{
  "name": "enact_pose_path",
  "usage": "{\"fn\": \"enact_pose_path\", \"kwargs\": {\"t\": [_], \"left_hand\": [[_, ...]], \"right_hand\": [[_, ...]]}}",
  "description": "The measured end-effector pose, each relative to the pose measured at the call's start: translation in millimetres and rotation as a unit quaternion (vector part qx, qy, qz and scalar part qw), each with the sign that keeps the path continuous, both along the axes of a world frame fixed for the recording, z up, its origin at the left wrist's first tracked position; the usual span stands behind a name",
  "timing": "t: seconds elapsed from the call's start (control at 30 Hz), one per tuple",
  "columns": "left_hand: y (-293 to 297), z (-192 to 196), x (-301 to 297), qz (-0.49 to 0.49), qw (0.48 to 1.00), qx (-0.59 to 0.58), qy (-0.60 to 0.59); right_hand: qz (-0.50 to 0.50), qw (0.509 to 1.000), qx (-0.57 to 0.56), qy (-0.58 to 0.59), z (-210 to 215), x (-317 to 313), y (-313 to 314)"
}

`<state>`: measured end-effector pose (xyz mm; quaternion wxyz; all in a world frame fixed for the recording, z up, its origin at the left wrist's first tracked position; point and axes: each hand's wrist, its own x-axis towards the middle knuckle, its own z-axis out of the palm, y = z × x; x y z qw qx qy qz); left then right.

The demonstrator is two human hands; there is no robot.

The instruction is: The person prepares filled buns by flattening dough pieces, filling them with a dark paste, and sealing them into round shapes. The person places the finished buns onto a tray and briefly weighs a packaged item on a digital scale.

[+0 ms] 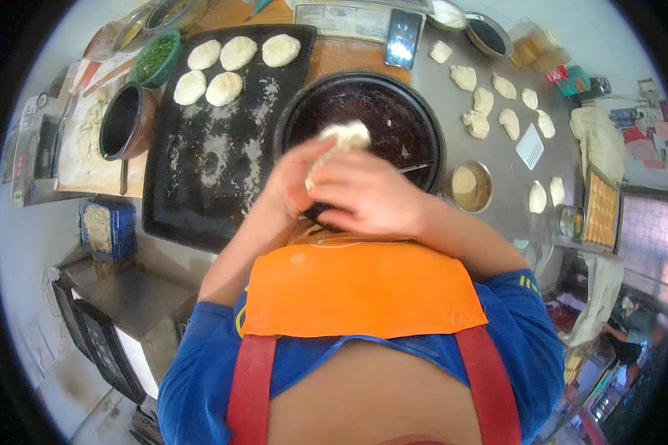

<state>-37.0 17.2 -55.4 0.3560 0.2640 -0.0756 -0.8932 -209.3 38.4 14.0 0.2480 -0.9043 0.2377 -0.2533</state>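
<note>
As I look down through the head camera, the far left shows a green bowl [174,65] heaped with finely chopped greens and, just below it, a dark, round-mouthed pot [147,126] with a brown side. Next comes a black baking tray [193,204], rectangular and streaked with pale flour, carrying five smooth, flattened dough rounds [224,89] near its far end. At centre, my left hand [298,169] curls against one side of a soft, pale dough piece [350,135], slightly blurred, while my right hand [371,187] closes over it from the other side, fingers bent. The dough sits gripped between the two, one end poking out beyond the fingers, above a round black pan [397,111] with a raised rim. On my right, the smooth grey metal table [497,215] bears a shiny steel bowl [489,194], uneven dough lumps [483,101] dotted about, and a flat white slotted scraper [530,147]. Farthest right, a tray [588,219] holds rows of golden-brown pieces [601,206].
</note>
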Motion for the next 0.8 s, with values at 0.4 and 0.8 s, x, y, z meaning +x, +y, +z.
{"fn": "enact_pose_path", "kwargs": {"t": [0.4, 0.8], "left_hand": [[-30, 48, 51, 0.135, 0.821, -0.366, -0.417], [-27, 13, 48, 0.189, 0.975, -0.08, -0.081]], "right_hand": [[-0.251, 0.904, 0.135, 0.32, -22, -63, -25], [-0.161, 0.987, 0.008, -0.004, -89, -18, -21]]}}
